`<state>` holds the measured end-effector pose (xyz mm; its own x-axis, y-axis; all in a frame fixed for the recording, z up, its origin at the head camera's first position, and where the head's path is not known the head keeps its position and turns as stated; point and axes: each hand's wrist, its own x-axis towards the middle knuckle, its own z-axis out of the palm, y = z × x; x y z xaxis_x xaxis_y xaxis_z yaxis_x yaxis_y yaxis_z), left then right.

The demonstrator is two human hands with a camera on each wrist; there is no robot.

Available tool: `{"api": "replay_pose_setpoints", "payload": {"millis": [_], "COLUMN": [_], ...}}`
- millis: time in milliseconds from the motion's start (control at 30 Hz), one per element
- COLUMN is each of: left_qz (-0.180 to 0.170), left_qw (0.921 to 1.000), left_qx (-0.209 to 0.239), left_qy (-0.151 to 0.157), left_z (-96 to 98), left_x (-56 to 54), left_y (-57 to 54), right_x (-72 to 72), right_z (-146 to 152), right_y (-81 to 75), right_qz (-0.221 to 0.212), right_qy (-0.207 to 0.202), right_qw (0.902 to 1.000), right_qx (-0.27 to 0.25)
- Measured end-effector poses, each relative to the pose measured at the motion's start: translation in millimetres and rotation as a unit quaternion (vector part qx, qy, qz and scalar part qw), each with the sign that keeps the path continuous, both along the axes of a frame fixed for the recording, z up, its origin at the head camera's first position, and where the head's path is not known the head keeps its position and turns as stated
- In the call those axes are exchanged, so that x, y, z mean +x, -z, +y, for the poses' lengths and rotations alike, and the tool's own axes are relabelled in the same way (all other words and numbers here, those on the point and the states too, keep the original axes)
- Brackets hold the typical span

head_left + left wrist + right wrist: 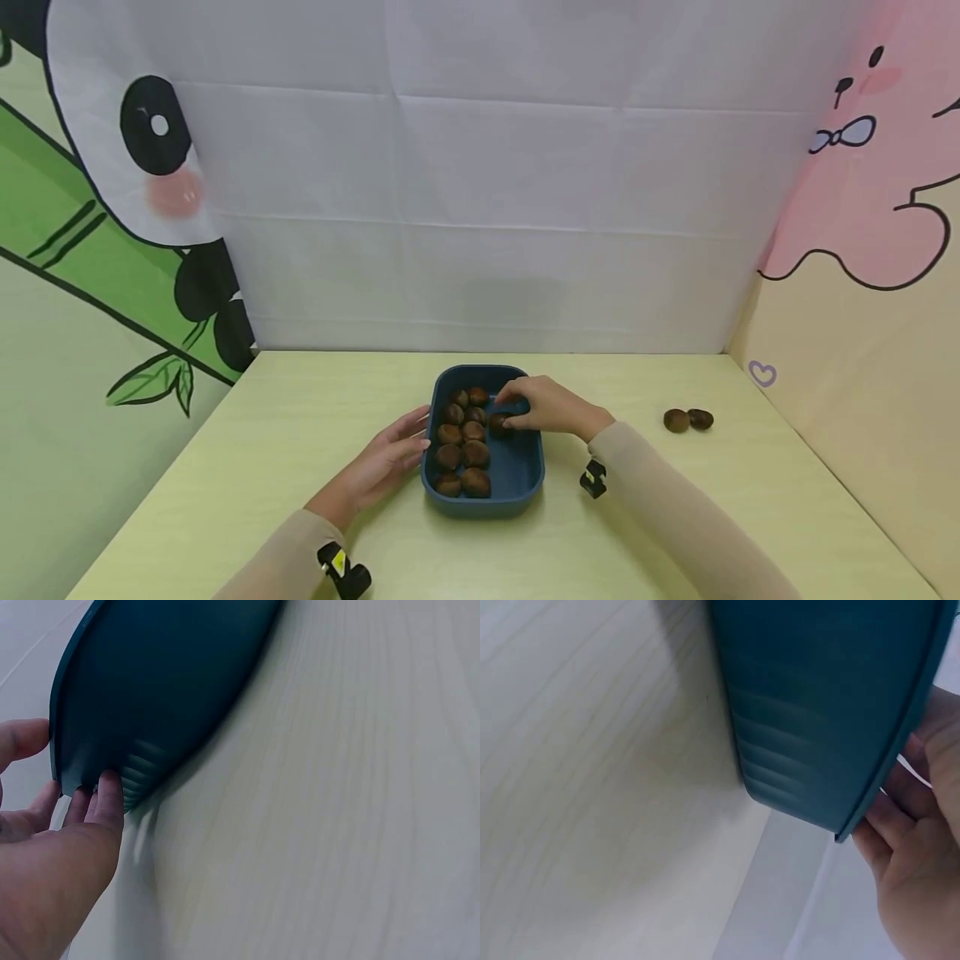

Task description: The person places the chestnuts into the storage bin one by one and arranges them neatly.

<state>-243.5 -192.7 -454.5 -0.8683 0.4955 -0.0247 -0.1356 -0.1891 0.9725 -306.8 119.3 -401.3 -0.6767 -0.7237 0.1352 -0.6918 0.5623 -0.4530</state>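
A blue plastic box with rounded corners holds several brown chestnuts, set in two columns along its left side. My right hand reaches over the box's right rim and pinches a chestnut beside the upper part of the second column. In the right wrist view the box's outer wall hides that hand's fingertips and the chestnut. Fairly straight fingers of my left hand rest against the box's left wall; the left wrist view shows its fingertips on the ribbed outside of the box.
Two more chestnuts lie side by side on the pale wooden table, off to the right. A white sheet hangs behind the table's far edge. Painted walls with cartoon animals flank it on both sides.
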Motion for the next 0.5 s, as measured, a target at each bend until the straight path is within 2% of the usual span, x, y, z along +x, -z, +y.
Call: {"api": "replay_pose_setpoints", "payload": {"millis": [100, 200, 400, 500], "left_qz": [0.000, 0.001, -0.001, -0.001], "left_qw": [1.0000, 1.0000, 1.0000, 1.0000], "left_qx": [-0.001, -0.001, 0.002, 0.002], "left_qy": [0.002, 0.002, -0.003, -0.003], "left_z": [1.7, 2.8, 3.3, 3.6], "left_x": [-0.6, -1.1, -1.3, -1.5], "left_y": [0.4, 0.4, 0.2, 0.3], "right_x": [2.4, 5.5, 9.2, 9.2], "right_z": [10, 24, 66, 95], "right_y": [-4.0, -9.7, -16.2, -14.0], "right_qz": [0.014, 0.029, 0.056, 0.047], "right_qy": [0.003, 0.023, 0.079, 0.114], "right_qw": [0.9997, 0.9989, 0.9948, 0.9921], "right_qx": [-0.017, -0.029, -0.031, -0.025]}}
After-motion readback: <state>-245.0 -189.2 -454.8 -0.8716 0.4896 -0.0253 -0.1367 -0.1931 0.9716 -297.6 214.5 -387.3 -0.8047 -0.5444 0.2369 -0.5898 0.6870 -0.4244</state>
